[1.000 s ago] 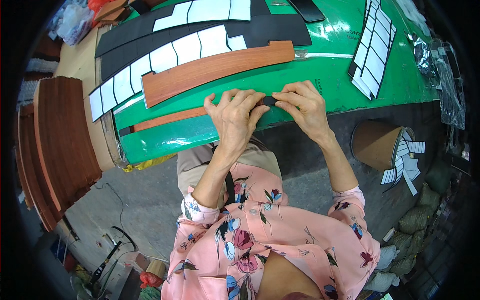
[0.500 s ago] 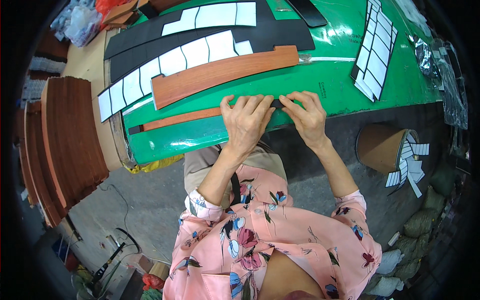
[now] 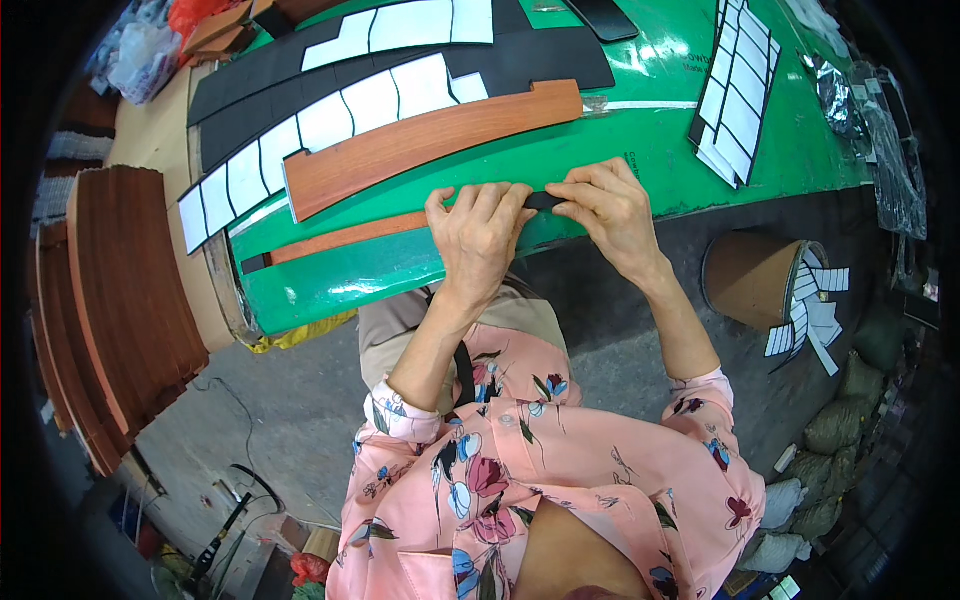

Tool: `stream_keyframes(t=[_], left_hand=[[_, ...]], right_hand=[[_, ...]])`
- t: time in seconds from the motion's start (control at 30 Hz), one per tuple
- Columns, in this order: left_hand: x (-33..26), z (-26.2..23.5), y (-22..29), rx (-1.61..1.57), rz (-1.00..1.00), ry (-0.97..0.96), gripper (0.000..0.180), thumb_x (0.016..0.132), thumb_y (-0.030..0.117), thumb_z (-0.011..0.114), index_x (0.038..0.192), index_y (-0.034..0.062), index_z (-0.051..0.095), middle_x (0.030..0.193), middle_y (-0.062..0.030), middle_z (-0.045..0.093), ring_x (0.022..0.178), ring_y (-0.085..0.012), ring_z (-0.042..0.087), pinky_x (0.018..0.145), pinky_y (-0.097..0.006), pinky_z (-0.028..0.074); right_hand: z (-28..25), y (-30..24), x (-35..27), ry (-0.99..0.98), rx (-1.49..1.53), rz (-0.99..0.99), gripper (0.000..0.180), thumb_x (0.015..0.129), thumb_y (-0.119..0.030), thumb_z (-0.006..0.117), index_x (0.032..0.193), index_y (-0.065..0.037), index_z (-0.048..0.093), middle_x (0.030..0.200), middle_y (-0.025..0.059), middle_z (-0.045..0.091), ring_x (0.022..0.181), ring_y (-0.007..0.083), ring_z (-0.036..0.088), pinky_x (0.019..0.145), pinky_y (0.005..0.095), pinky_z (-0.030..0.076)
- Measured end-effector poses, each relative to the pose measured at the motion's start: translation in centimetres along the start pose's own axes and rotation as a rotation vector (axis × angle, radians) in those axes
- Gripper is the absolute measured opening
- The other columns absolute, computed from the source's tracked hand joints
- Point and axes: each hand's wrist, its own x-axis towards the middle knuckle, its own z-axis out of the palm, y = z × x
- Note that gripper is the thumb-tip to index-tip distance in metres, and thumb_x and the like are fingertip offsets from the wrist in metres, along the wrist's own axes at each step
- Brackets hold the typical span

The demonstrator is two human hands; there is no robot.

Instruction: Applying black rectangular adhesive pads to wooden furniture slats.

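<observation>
A narrow wood-coloured strip (image 3: 350, 239) lies along the near edge of the green table, its far-left end capped by a black piece (image 3: 257, 263). My left hand (image 3: 478, 235) grips the strip's right part, fingers bent over it and hiding it. Between my hands shows a short black piece (image 3: 543, 201) at the strip's right end. My right hand (image 3: 612, 218) pinches that piece between thumb and fingers. Behind the strip rests a wider, curved wood-coloured board (image 3: 430, 140), partly over a black sheet with white backing patches (image 3: 320, 118).
Another white-patched black sheet (image 3: 735, 95) lies at the table's right, near a dark phone (image 3: 603, 18). Curved brown boards (image 3: 135, 300) are stacked on the left. Below the table's right edge stands a brown bin (image 3: 750, 278) with white scraps spilling out.
My right hand has drawn slightly away from the left, and more of the black piece shows between them. The whole view has shifted a little.
</observation>
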Motion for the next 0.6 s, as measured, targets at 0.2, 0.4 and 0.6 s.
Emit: stream_keyframes(t=[0.2, 0.4, 0.6], left_hand=[[0.0, 0.07, -0.11, -0.017, -0.005, 0.025, 0.025, 0.072, 0.019, 0.07, 0.095, 0.0133, 0.063, 0.087, -0.0004, 0.063, 0.081, -0.0176, 0.058, 0.08, -0.039, 0.033], [-0.15, 0.19, -0.27, -0.043, -0.003, 0.02, 0.024, 0.072, 0.017, 0.07, 0.095, 0.0132, 0.064, 0.089, -0.0007, 0.063, 0.082, -0.0176, 0.058, 0.081, -0.039, 0.033], [-0.07, -0.05, -0.05, -0.051, -0.023, 0.003, 0.024, 0.072, 0.018, 0.072, 0.093, 0.0122, 0.064, 0.089, -0.0015, 0.063, 0.083, -0.0178, 0.058, 0.082, -0.039, 0.032]], right_hand=[[-0.58, -0.29, 0.28, -0.052, -0.017, -0.016, 0.024, 0.065, -0.01, 0.074, 0.089, -0.008, 0.07, 0.083, 0.0032, 0.061, 0.078, 0.0213, 0.052, 0.068, 0.0316, 0.047], [-0.21, -0.06, -0.02, -0.026, -0.016, 0.015, 0.023, 0.065, -0.011, 0.074, 0.088, -0.009, 0.07, 0.082, 0.0021, 0.061, 0.078, 0.0207, 0.052, 0.067, 0.0313, 0.047], [0.26, 0.34, -0.33, -0.012, -0.001, 0.006, 0.023, 0.066, -0.013, 0.074, 0.089, -0.01, 0.071, 0.083, 0.001, 0.061, 0.081, 0.0202, 0.053, 0.068, 0.0307, 0.048]])
